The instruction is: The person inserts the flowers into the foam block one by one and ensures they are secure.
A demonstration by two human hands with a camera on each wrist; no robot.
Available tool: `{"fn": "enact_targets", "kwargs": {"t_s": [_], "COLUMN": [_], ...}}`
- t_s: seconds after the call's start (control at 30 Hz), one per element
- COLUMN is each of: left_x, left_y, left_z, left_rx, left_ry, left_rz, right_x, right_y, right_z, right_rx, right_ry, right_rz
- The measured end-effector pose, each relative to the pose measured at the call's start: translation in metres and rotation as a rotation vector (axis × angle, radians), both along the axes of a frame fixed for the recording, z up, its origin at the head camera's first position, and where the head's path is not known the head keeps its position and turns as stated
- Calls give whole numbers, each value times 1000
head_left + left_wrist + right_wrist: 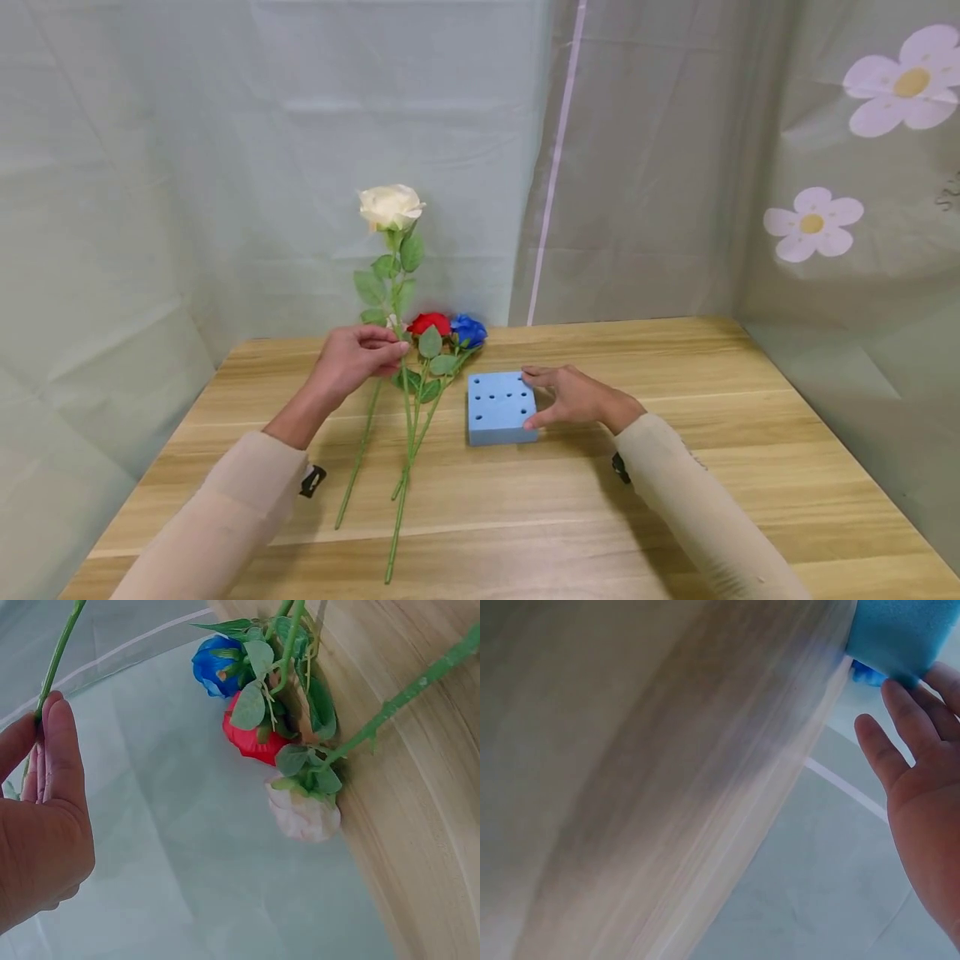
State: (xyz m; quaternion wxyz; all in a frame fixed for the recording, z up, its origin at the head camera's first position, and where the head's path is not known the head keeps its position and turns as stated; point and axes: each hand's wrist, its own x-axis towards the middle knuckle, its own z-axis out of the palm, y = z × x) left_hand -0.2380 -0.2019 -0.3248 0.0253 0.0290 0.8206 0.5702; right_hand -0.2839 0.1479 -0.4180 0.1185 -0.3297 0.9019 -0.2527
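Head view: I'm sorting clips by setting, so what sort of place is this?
Probably a small indoor booth set up for tabletop work: creased sheets surround the back and sides of a wooden table, and a blue block with holes sits on it.

The tall rose (392, 206) is creamy white; the others are red (430, 323), deep blue (468, 331) and palest pink (304, 814) — all with green stems (405, 696) and leaves (412, 252). The block (500, 407) is light blue, dotted with dark holes (491, 397). Yellow-brown grain streaks the tabletop (570, 525). Sleeves (690, 500) are beige. The grey-green backdrop (337, 125) carries a lilac stripe (556, 158) and lilac-white flowers (813, 223) — yellow-centred.
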Motion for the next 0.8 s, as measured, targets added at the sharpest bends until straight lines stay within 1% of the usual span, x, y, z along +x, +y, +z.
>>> {"fn": "enact_targets", "kwargs": {"t_s": [0.23, 0.57, 0.7, 0.8], "left_x": [-1, -9, -10, -12], "left_y": [7, 17, 23, 30], "left_z": [2, 8, 12, 12], "left_rx": [24, 22, 18, 41], "left_ry": [26, 36, 46, 54], "left_rz": [-7, -23, -22, -29], "right_x": [0, -1, 0, 0], "right_y": [1, 0, 0, 0], "right_z": [-2, -2, -1, -1], "right_rx": [-10, -19, -20, -17], "right_ry": [-6, -4, -4, 0], "right_rz": [14, 11, 11, 9]}}
